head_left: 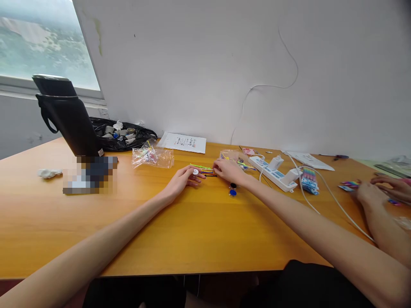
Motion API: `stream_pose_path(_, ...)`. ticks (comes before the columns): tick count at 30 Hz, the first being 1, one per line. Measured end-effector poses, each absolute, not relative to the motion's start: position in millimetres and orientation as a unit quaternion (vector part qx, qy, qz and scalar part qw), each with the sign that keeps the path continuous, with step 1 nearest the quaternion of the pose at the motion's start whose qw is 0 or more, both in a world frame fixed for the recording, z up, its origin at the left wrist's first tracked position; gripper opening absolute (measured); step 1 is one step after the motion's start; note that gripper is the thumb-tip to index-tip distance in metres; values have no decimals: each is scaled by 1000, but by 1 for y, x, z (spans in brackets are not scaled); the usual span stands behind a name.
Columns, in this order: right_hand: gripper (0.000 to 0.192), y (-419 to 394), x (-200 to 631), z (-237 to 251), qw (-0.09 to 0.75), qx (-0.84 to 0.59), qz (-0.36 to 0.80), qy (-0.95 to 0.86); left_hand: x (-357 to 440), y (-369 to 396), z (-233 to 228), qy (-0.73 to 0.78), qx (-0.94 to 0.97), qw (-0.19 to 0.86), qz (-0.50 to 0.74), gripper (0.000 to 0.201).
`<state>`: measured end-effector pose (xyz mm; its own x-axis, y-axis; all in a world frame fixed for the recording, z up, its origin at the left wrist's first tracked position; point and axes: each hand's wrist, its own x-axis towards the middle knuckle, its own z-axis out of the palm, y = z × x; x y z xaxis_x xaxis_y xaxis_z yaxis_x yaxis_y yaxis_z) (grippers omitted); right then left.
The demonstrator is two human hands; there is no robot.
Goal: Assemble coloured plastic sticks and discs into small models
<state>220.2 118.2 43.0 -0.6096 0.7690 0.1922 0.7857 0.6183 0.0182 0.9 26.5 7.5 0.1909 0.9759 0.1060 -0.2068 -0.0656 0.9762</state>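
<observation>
My left hand [180, 181] rests on the table with thumb and fingers closed on a small white round piece [195, 172]. Between my two hands lie several thin coloured sticks [201, 167], yellow-green, orange and dark. My right hand [228, 170] is bent over the right ends of these sticks, its fingertips pressed together. What those fingertips pinch is too small to make out. Just below my right wrist sit a small black round piece [233, 185] and a clear-edged blue one [233, 193].
A crinkled clear bag [153, 157] lies left; another bag [230, 155] lies behind my right hand. A black bottle [69, 117], a black bag of scraps [128, 134] and a white paper packet [183, 142] stand farther back. Right are a power strip [272, 173], cables and another person's hands [374, 194].
</observation>
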Motion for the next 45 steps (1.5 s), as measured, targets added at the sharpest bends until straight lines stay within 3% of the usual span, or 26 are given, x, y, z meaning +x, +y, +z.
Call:
stream_pose_path(3, 12, 112, 221, 45, 188, -488, 10, -853, 0, 26, 7, 366, 514, 581, 515, 32)
stream_pose_path(7, 18, 84, 216, 55, 357, -522, 269, -727, -2, 27, 4, 354, 503, 585, 529, 34)
stream_pose_path(9, 22, 63, 212, 58, 374, -485, 393, -687, -3, 28, 2, 351, 489, 588, 540, 36)
stream_pose_path(12, 25, 36, 205, 57, 345, -430, 481, -682, -3, 28, 1, 342, 481, 591, 550, 37)
stream_pose_path(15, 26, 26, 198, 48, 331, -401, 492, -698, -3, 26, 3, 329, 500, 588, 544, 38)
stream_pose_path(26, 40, 35, 194, 0, 399, -379, 486, -679, 0, 29, 2, 342, 517, 575, 534, 40)
stream_pose_path(35, 37, 35, 193, 0, 408, -383, 490, -668, -1, 26, 4, 337, 526, 577, 526, 33)
stream_pose_path(45, 30, 33, 190, 1, 417, -398, 473, -666, 0, 22, 6, 330, 565, 556, 513, 41)
